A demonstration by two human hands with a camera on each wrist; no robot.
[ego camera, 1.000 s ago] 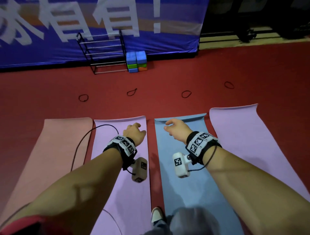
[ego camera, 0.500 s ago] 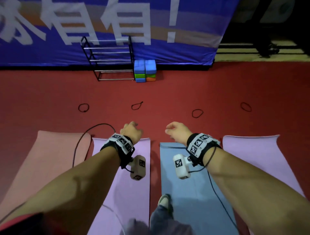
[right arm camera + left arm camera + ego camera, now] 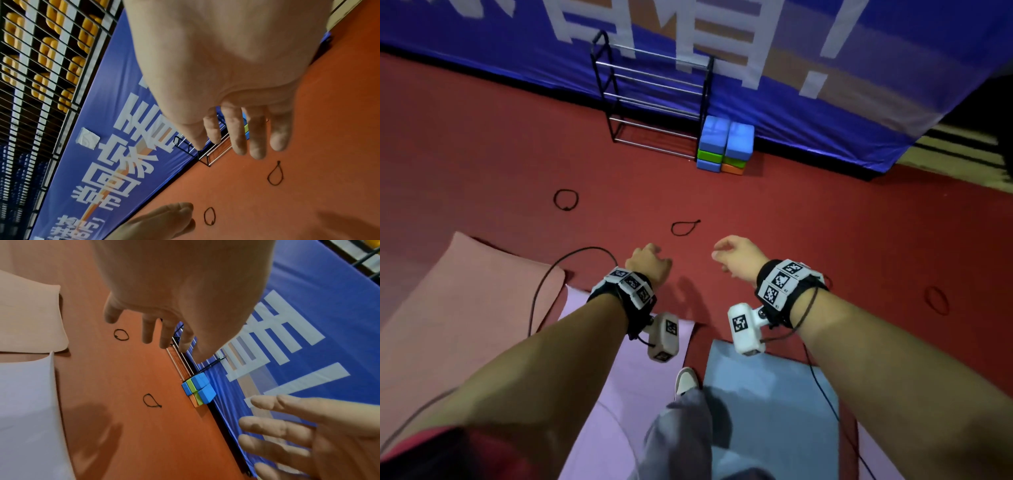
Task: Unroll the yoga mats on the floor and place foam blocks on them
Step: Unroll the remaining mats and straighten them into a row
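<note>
Both bare forearms wear black wristbands [image 3: 789, 287] faced with white tiles printed in black square codes. A white camera block [image 3: 744, 329] hangs at 7 o'clock of the right band, trailing a thin black cable [image 3: 822, 387]. Red sleeve [image 3: 431, 448], grey trousers [image 3: 681, 431], white shoe [image 3: 686, 380].

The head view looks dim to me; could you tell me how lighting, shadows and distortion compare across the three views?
Head view: dim, hand shadows on the red floor, banner edge bowed by the wide lens. Left wrist view: brighter, the left hand looms large, its shadow beside the lilac mat. Right wrist view: bright, the right hand oversized.
</note>
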